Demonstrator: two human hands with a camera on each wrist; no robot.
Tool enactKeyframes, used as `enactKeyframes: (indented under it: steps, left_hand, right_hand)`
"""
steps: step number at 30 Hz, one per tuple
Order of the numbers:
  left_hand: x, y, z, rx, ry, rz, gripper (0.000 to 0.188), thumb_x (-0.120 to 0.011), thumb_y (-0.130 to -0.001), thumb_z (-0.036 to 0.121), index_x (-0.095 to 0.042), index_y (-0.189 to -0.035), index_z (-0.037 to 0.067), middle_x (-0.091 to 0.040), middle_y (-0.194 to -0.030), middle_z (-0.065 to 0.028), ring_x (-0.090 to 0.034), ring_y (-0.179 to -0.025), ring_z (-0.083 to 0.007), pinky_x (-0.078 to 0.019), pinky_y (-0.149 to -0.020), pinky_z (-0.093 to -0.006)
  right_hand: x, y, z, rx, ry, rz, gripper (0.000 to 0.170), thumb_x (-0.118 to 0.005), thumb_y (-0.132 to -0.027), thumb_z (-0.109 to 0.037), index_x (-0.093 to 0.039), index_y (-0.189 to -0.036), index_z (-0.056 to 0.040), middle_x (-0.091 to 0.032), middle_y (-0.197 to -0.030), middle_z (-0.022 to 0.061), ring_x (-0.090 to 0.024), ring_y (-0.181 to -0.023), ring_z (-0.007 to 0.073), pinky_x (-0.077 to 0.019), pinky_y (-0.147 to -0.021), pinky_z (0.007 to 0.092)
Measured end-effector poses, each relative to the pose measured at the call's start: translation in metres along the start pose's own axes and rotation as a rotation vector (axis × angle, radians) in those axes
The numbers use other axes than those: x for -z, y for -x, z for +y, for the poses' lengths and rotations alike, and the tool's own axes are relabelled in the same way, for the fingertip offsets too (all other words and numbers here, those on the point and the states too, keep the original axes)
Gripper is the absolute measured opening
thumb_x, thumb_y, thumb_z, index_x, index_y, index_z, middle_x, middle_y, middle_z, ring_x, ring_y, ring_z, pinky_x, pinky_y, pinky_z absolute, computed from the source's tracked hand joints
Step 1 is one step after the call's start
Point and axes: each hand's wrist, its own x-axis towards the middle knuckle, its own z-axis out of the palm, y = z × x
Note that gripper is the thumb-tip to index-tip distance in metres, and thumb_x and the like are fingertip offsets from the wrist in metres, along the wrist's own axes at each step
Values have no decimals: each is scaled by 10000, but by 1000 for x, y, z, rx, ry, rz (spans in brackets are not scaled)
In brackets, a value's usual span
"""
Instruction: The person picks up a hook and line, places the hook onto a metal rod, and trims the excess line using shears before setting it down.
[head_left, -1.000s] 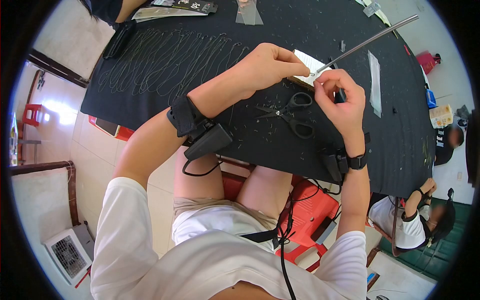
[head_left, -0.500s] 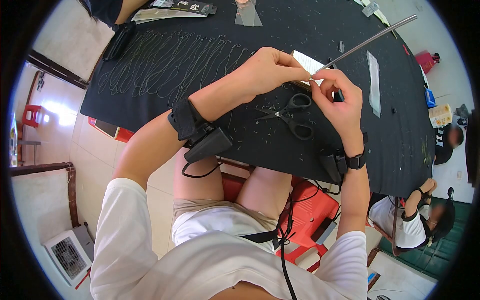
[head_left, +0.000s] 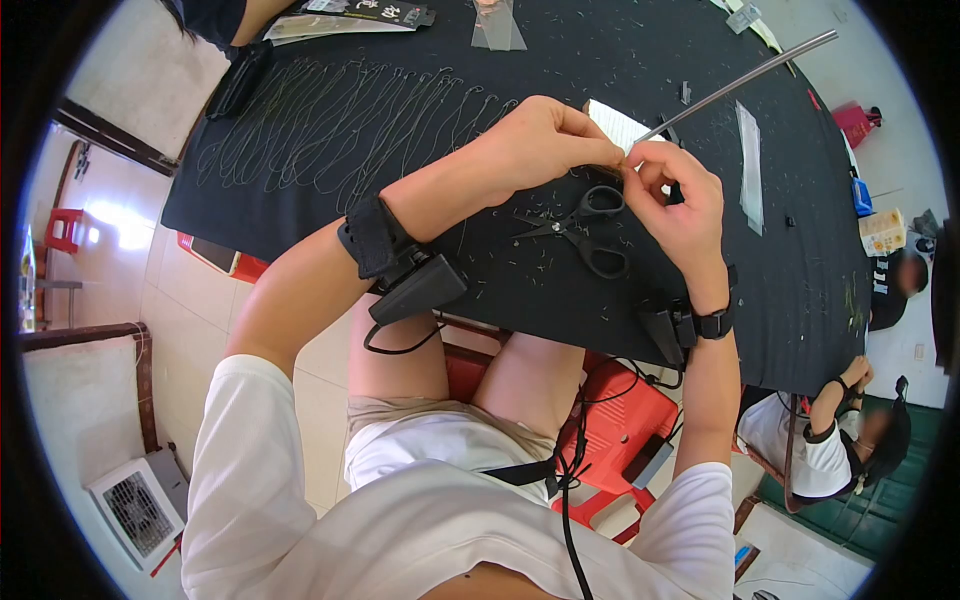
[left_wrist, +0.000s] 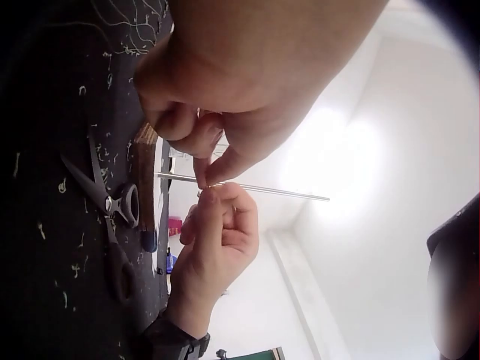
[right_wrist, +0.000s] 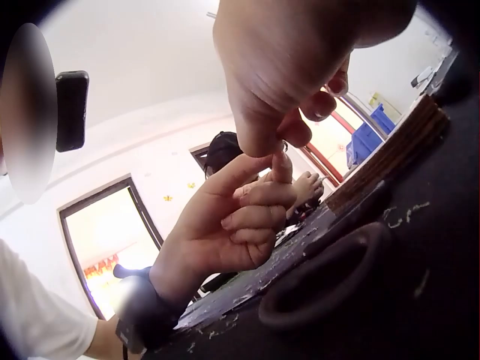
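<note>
My left hand point(head_left: 545, 145) and right hand point(head_left: 685, 200) meet fingertip to fingertip at the near edge of a wooden block point(head_left: 613, 122) with a white, lined top. Between the thumbs and forefingers of both hands is a tiny thin piece point(right_wrist: 282, 147), mostly hidden by the fingers; I cannot tell its kind. Beside the fingertips, a slim metal rod point(head_left: 740, 85) slants up from the block to the right. Black-handled scissors point(head_left: 558, 229) lie partly spread on the black cloth just below the hands.
Many thin looped lines point(head_left: 345, 150) are laid out in a row at the left. A clear plastic strip point(head_left: 750, 170) lies right of the block, a clear bag point(head_left: 497, 25) at the back. Small clippings dot the cloth. Another person's arm point(head_left: 258, 18) reaches in at upper left.
My left fingertips have moved slightly right and down to meet the right fingertips, covering the small pale piece seen between them earlier. Scissors, block and rod have stayed put.
</note>
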Motion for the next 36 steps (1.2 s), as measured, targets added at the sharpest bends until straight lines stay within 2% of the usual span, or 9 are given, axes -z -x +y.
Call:
enactKeyframes:
  steps: [3,6,9,12,22,24,30,36]
  left_hand:
    - [-1,2,3,4,-7,29,190,-636,-786,192,-665,-888,35,-505,-602,39,-314,-461,-11,-212,-416,-170]
    - [-2,-1,-2,-43,-4,89,196,-635,-787,199,-668,-893,38,-500,-586,40,-308,-451,-10,-203,-408,-173]
    - [0,0,0,-5,-18,94,204,-634,-788,209,-670,-896,40,-499,-582,38,-304,-448,-12,-197,-406,-177]
    - [1,1,1,-7,7,85,210,-633,-789,217,-669,-897,41,-498,-588,39,-299,-448,-14,-192,-406,-179]
    - [-1,1,3,-8,62,90,204,-635,-779,196,-651,-904,35,-499,-593,48,-310,-454,-10,-198,-411,-173]
    - [1,2,2,-83,34,58,195,-638,-769,183,-646,-900,39,-503,-597,46,-327,-466,-8,-209,-422,-168]
    - [1,0,0,-79,8,70,207,-652,-753,190,-651,-897,42,-528,-607,36,-373,-485,-9,-239,-444,-175]
    - [2,1,-1,-102,-4,45,224,-652,-757,198,-655,-910,35,-572,-651,10,-417,-519,-17,-277,-471,-168]
  right_hand:
    - [-2,1,2,-71,-131,10,180,-629,-694,16,-585,-842,-76,-499,-545,-26,-427,-463,43,-327,-450,183]
    - [2,0,-2,-93,-143,38,168,-614,-716,14,-579,-856,-73,-503,-556,-38,-425,-477,21,-314,-451,169]
    - [1,1,7,-95,-182,98,157,-602,-732,10,-578,-866,-68,-500,-558,-43,-424,-484,10,-307,-454,160]
    - [1,0,5,-142,-199,57,129,-601,-743,1,-585,-854,-62,-499,-561,-48,-424,-494,4,-309,-462,158]
    - [-2,1,8,-211,-221,43,55,-607,-759,-25,-594,-804,-54,-499,-577,-56,-424,-523,2,-316,-498,159]
    - [-2,2,9,-272,-282,11,32,-597,-772,-37,-586,-800,-47,-500,-588,-60,-422,-533,3,-313,-511,159]
    - [-2,1,5,-399,-442,-31,25,-563,-805,-57,-571,-816,-36,-525,-613,-44,-469,-543,12,-334,-514,161]
    - [0,1,4,-432,-513,-46,51,-553,-824,-75,-566,-838,-28,-547,-652,-21,-490,-559,29,-359,-525,164]
